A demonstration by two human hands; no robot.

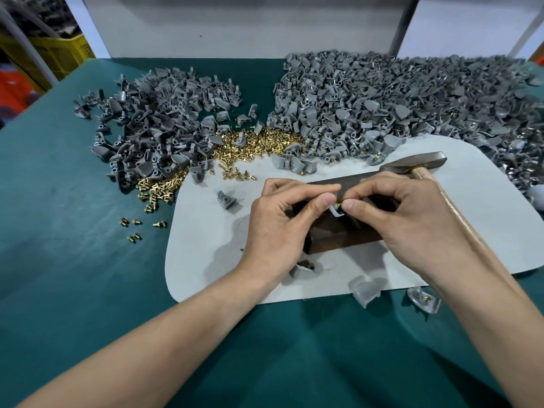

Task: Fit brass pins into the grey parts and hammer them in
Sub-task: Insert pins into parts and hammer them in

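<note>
Over a dark wooden block [338, 241], my left hand [290, 214] pinches a small grey part [335, 211]. My right hand [409, 219] pinches a brass pin [339, 205] against that part's top. The hammer lies behind my right hand, its steel head [418, 162] on the pad and its wooden handle [462, 228] running under my right wrist. Loose brass pins [253, 144] lie heaped at the pad's far edge. A pile of bare grey parts [164, 122] lies at the back left. A larger pile of grey parts with pins [397, 104] fills the back right.
A pale grey pad [212, 260] covers the green table cloth [73, 260]. One grey part [226, 200] lies alone on the pad left of my hands. Three more parts [366, 290] lie at the pad's near edge. A few stray pins [135, 228] sit on the cloth.
</note>
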